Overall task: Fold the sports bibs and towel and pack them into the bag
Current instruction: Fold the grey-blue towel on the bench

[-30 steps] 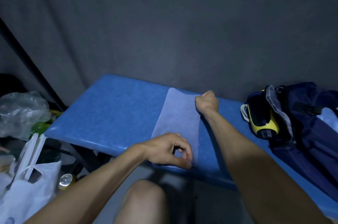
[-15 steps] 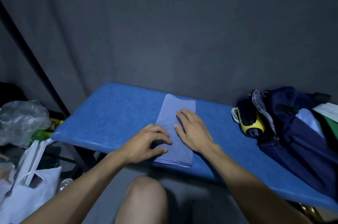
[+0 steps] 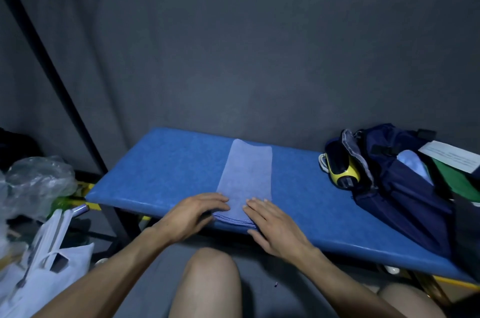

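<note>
Both hands have slid back toward me since half a second ago, when they lay further up the cloth, and they now sit at its near end. Nearest in my view are a bare knee and both forearms reaching forward over it. My left hand lies palm down with its fingers straight, its fingertips touching the left edge of the folded pale blue rectangular towel near its front corner. My right hand is flat as well, fingers spread a little and pressing on the towel's near right corner; neither hand grips anything. The towel lies as a long narrow strip on the blue padded surface, running from the near edge, where I can see its stacked layers, away toward the back edge.

To the left, below the surface, I see a white plastic carrier bag and, further back, a crumpled clear plastic bag. To the right, resting on the surface well apart from the towel, is the dark navy fabric bag, open at the top with light blue and green items showing inside and a white paper sheet lying across it. A yellow and black object sits against the bag's left side; I cannot tell what it is. Behind everything hangs a dark grey cloth backdrop.
</note>
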The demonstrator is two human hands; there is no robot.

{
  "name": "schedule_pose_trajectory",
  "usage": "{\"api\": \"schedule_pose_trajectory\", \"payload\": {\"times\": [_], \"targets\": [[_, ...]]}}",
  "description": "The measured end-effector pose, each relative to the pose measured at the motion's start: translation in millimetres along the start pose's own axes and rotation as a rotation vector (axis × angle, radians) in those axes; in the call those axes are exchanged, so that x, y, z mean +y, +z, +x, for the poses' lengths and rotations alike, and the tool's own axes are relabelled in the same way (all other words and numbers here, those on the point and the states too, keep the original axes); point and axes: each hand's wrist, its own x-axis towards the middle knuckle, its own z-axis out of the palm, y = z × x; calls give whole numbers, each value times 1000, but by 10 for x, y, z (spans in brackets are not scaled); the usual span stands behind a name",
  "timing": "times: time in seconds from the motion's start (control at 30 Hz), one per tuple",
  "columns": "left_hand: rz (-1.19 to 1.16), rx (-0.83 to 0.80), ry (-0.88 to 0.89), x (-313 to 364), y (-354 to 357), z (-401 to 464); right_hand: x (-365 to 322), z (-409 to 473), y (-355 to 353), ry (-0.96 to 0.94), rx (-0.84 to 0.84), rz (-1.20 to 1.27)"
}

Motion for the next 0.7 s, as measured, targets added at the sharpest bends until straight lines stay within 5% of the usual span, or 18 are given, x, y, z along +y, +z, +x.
{"api": "schedule_pose_trajectory", "payload": {"times": [0.2, 0.33, 0.5, 0.7], "targets": [[-246, 84, -180, 149, -44, -18, -44, -62, -61, 61, 190, 115], [-329, 116, -242, 210, -42, -1, -76, -44, -130, 302, 233, 306], [-311, 239, -394, 202, 31, 246, 112, 235, -322, 656, 112, 503], [-66, 278, -463, 112, 109, 482, 203, 625, -249, 878, -54, 400]]}}
